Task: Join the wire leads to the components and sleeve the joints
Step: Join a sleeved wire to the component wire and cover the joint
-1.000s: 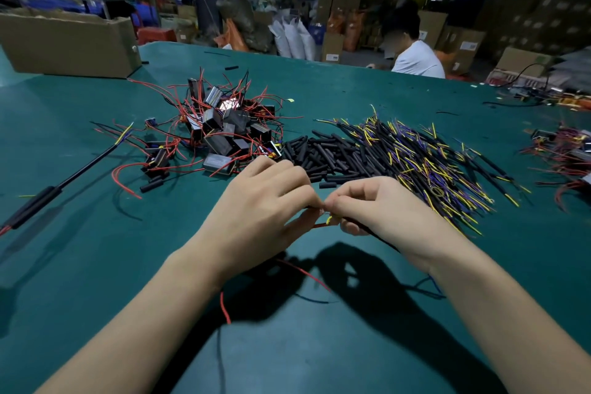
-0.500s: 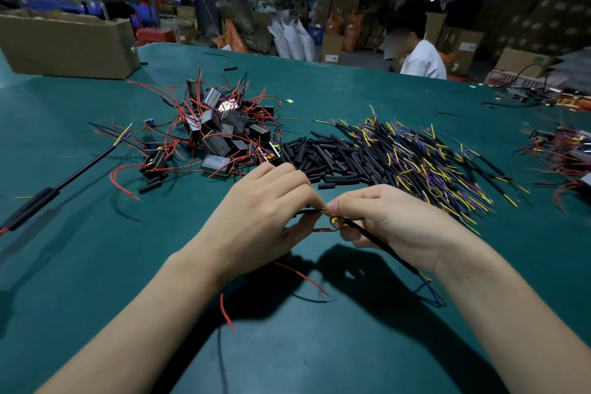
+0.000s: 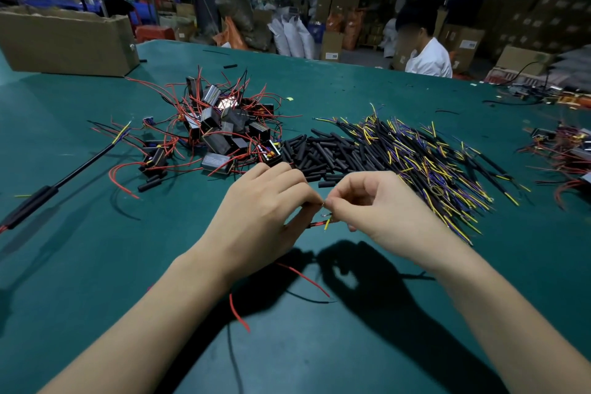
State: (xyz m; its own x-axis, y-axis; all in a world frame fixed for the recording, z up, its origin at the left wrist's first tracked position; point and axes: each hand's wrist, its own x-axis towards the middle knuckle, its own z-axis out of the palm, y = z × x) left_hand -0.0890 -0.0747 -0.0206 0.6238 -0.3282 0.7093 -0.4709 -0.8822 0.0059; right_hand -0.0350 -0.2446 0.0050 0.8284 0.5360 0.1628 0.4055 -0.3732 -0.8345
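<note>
My left hand and my right hand meet fingertip to fingertip above the green table. Between them they pinch thin wire ends; a red lead and a short yellow tip show just below the fingers. What my left palm holds is hidden. Red leads trail from under my left hand onto the table. Behind lie a pile of black box components with red wires, a heap of black sleeve tubes and a spread of black cables with yellow and purple ends.
A finished sleeved cable lies at the left. A cardboard box stands at the back left. More red-wired parts sit at the right edge. A person in white works beyond the far table edge.
My right hand has turned and lifted; the black cable that ran back under it half a second ago no longer shows. The pinch point has stayed in place.
</note>
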